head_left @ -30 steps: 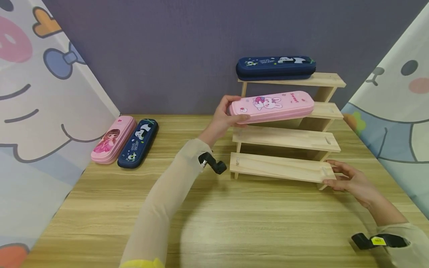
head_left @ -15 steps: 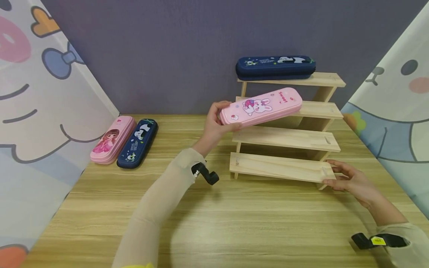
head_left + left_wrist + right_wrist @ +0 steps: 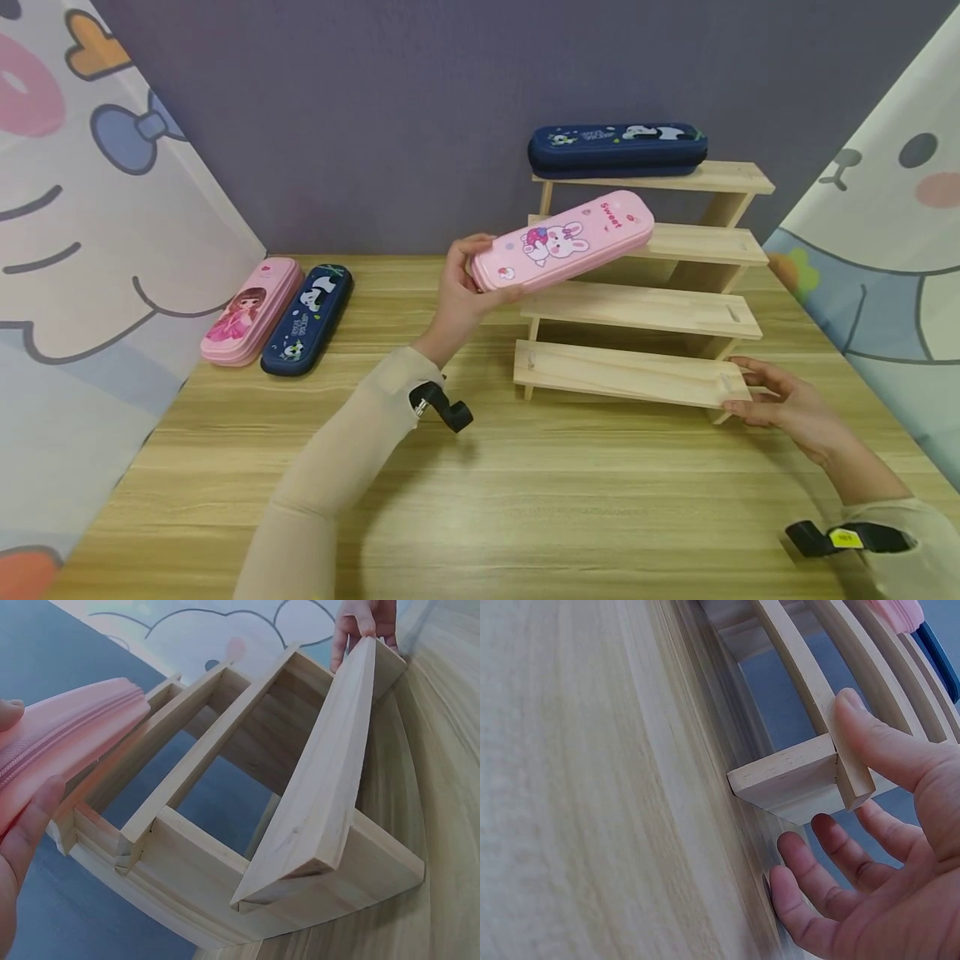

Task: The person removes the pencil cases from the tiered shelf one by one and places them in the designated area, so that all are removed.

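One pink pencil case [image 3: 562, 242], pinched by its left end between thumb and fingers of my left hand [image 3: 461, 302], up in the air before the wooden rack [image 3: 645, 310]! Its long axis slants from my fingers toward far right, askew to the boards, free end over on the rack's side. Left is plainly the nearer hand; my right hand [image 3: 795, 418] grips the near right corner of the rack, thumb and fingers about the lowest board.

Two cases [image 3: 252, 315] [image 3: 308, 321] on the table [image 3: 562, 500] left of the rack [image 3: 633, 373], third case [image 3: 617, 152] atop
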Demonstrator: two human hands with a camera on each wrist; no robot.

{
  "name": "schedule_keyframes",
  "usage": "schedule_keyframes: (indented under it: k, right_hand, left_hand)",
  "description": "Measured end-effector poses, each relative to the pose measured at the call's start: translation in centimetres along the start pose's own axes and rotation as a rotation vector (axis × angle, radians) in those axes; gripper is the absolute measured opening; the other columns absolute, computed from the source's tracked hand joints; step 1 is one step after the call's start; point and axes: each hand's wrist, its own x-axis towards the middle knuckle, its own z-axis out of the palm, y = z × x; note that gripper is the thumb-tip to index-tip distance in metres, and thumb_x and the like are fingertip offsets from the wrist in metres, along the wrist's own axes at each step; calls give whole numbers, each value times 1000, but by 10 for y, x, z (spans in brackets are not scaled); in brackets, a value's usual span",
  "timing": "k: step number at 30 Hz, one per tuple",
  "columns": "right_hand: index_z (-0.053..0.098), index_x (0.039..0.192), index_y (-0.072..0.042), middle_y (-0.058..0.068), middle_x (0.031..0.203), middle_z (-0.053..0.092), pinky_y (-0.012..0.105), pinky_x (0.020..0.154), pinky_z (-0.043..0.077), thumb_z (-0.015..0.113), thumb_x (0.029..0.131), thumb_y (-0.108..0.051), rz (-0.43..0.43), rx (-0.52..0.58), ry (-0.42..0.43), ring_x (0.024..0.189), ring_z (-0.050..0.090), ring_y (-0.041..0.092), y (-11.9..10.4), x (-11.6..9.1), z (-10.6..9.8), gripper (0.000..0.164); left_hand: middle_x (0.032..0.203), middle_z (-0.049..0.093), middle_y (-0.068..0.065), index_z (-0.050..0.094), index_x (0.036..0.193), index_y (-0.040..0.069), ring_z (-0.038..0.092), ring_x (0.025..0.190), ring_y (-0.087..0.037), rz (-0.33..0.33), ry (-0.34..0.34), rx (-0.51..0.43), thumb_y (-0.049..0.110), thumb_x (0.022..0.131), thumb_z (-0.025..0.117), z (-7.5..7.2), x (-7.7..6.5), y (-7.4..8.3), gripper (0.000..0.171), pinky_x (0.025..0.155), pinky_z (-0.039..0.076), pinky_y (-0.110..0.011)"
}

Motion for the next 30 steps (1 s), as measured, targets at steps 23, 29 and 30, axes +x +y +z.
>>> schedule_keyframes:
  k: [23, 29, 30]
  right_hand:
    - [36, 151, -26, 9, 126, 40, 28, 70, 55, 64, 96, -5, 15, -23, -12, 92, 58, 3, -2, 0, 2, 65]
    - [37, 149, -30, -3, 120, 42, 27, 70, 54, 64, 96, -4, 11, -9, -10, 91, 59, 4, -2, -1, 1, 64]
    - [37, 149, -29, -2, 120, 42, 27, 70, 55, 64, 96, -4, 12, -8, -9, 91, 59, 4, -2, 0, 1, 64]
  left_hand:
    - [128, 41, -8, 50, 107, 14, 53, 116, -23, 82, 84, 3, -33, 63, 70, -29, -25, 23, 67, 92, 53, -32]
    - [127, 42, -5, 50, 107, 12, 53, 117, -26, 68, 122, 26, -34, 61, 70, -37, -30, 31, 68, 93, 53, -35]
    - [127, 42, -5, 50, 107, 12, 53, 117, -26, 66, 127, 34, -34, 61, 70, -38, -30, 32, 68, 93, 52, -35]
